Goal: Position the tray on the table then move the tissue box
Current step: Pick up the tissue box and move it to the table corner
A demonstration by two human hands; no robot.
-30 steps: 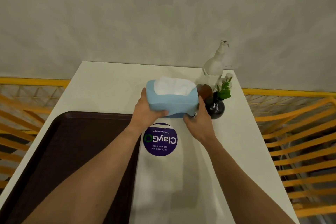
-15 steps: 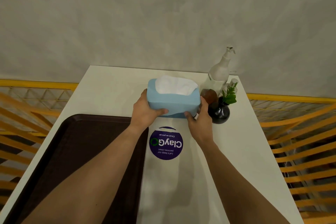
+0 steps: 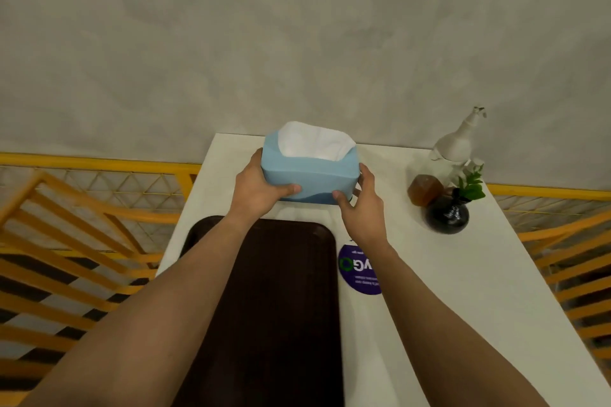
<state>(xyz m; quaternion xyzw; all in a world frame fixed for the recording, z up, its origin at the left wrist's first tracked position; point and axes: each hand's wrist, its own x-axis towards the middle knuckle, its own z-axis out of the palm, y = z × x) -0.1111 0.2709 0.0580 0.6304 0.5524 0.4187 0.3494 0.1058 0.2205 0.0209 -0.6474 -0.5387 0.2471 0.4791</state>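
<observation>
Nearest the camera, two bare forearms reach forward over the dark brown tray (image 3: 284, 307), which lies flat on the white table (image 3: 446, 291) along its left side, its left rim close to the table's left edge and its rounded far corners short of the far end. Just right of the tray, a round purple sticker (image 3: 358, 273) on the tabletop is partly covered by the right forearm; beyond it the right half of the table is bare out to the right edge. Past the tray's far rim, the left hand (image 3: 256, 190) and the right hand (image 3: 363, 205) hold the blue tissue box (image 3: 309, 177) between them, fingers curled around its two ends and thumbs pressed against its near face. Whether the box rests on the table or hangs just above it cannot be told; it sits over the strip of white between the tray and the table's far edge, white tissue showing at its open top. Well to the right, near the far right corner, stand a black round vase (image 3: 447, 215) with a green sprig, a brown lump (image 3: 425, 190) touching it, and a pale spray bottle (image 3: 458, 142) behind. Yellow railings (image 3: 82, 241) flank the table on both sides, and a grey wall (image 3: 297, 26) rises behind it.
</observation>
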